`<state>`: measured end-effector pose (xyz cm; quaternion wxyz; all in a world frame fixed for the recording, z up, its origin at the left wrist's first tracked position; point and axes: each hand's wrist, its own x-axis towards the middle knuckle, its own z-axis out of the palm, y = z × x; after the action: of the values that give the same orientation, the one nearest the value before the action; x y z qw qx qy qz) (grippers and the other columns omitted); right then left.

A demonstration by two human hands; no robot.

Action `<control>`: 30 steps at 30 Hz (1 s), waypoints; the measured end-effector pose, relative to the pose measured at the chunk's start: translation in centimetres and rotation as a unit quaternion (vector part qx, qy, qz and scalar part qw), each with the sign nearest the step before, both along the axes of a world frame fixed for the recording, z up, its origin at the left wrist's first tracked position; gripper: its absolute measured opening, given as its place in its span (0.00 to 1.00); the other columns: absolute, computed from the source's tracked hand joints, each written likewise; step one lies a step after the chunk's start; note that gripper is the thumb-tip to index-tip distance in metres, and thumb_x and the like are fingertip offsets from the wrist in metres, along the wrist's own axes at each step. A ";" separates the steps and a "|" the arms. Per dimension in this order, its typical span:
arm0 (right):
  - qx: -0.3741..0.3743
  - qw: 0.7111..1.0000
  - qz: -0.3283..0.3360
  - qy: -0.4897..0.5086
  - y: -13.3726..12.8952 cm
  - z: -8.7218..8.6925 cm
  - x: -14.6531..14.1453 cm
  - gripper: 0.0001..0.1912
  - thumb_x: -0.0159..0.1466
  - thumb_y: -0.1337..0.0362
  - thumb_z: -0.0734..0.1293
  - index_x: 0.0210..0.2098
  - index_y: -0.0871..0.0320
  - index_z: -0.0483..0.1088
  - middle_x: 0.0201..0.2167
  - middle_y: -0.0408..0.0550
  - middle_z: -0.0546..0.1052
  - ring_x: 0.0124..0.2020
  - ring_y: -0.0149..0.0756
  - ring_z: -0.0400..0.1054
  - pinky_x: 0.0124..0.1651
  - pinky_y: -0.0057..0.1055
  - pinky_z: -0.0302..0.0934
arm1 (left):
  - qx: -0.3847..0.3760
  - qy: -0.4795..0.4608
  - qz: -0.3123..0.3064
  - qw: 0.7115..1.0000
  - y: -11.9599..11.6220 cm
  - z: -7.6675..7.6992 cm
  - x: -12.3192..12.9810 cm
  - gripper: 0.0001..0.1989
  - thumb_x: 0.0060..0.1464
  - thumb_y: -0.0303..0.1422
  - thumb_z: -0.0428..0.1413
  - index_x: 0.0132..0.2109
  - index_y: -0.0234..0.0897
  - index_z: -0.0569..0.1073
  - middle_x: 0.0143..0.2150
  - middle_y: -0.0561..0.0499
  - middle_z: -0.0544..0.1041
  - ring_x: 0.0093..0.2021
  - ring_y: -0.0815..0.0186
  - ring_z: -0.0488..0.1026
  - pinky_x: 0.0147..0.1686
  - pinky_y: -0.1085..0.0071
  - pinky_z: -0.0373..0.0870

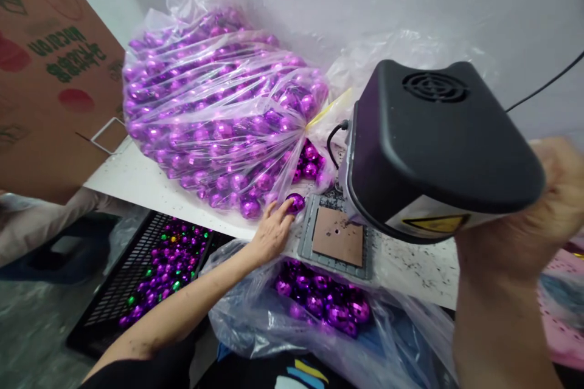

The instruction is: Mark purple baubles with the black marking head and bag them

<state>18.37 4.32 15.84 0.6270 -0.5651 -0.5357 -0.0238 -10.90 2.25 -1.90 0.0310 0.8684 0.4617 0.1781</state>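
My left hand (272,232) is at the table's middle, its fingertips on a shiny purple ball (295,203) beside a grey base plate. A brown square pad (338,236) with a small dark hole lies on that plate. My right hand (524,219) is at the right, wrapped round the side of a black machine head (447,146) with a vent and a yellow warning label; its fingertips are hidden behind the machine. Behind my left hand, a large clear bag (219,115) full of purple balls rests on the table, gathered at its right end. More purple balls (310,164) show beside it.
An open plastic bag with purple balls (323,298) lies below the table's front edge. At the lower left is a black crate (95,304) of small purple and green balls. A cardboard box (50,85) stands at the left, near a person's sleeve (41,225). Dark flakes dot the table.
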 end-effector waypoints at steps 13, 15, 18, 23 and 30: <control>0.030 0.998 0.038 0.040 0.2 0.0 -0.2 0.25 0.66 0.46 0.61 0.22 0.58 0.57 0.21 0.37 0.49 0.25 0.23 0.49 0.32 0.30 0.44 | -0.046 0.036 0.111 0.992 4.0 3.4 3.1 0.16 0.62 0.34 0.58 0.55 0.36 0.70 0.49 0.40 0.75 0.50 0.50 0.74 0.52 0.50 0.63; 0.027 0.996 0.063 0.057 0.0 0.2 -0.4 0.25 0.65 0.43 0.62 0.24 0.58 0.61 0.20 0.36 0.52 0.23 0.22 0.52 0.30 0.29 0.46 | -0.025 -0.077 0.081 0.993 3.4 4.1 3.3 0.19 0.62 0.33 0.58 0.58 0.38 0.68 0.55 0.39 0.71 0.56 0.51 0.70 0.56 0.51 0.63; 0.015 0.993 0.082 0.083 -0.2 0.4 -0.7 0.27 0.64 0.40 0.62 0.26 0.58 0.63 0.18 0.35 0.56 0.20 0.21 0.53 0.25 0.27 0.46 | -0.079 -0.317 0.039 0.944 1.4 5.3 3.6 0.23 0.61 0.35 0.59 0.61 0.41 0.64 0.59 0.41 0.68 0.57 0.55 0.69 0.55 0.57 0.68; 0.010 0.993 0.073 0.094 -0.2 0.5 -1.0 0.29 0.63 0.38 0.62 0.25 0.59 0.63 0.18 0.35 0.59 0.19 0.19 0.53 0.22 0.23 0.47 | -0.407 -0.450 0.009 0.795 -1.2 5.0 4.7 0.26 0.58 0.42 0.62 0.60 0.41 0.67 0.48 0.47 0.77 0.43 0.61 0.75 0.43 0.65 0.73; 0.008 0.990 0.102 0.096 -0.4 0.6 -0.9 0.27 0.64 0.41 0.62 0.26 0.59 0.62 0.19 0.35 0.57 0.20 0.18 0.52 0.22 0.22 0.46 | -0.375 -0.387 0.011 0.843 -1.0 2.5 5.8 0.25 0.58 0.42 0.62 0.58 0.39 0.67 0.51 0.47 0.76 0.47 0.60 0.74 0.49 0.62 0.72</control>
<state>17.46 3.95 16.48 0.6788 -0.5025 -0.5278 0.0903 -5.09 1.25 0.56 0.5281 0.6463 0.4533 0.3130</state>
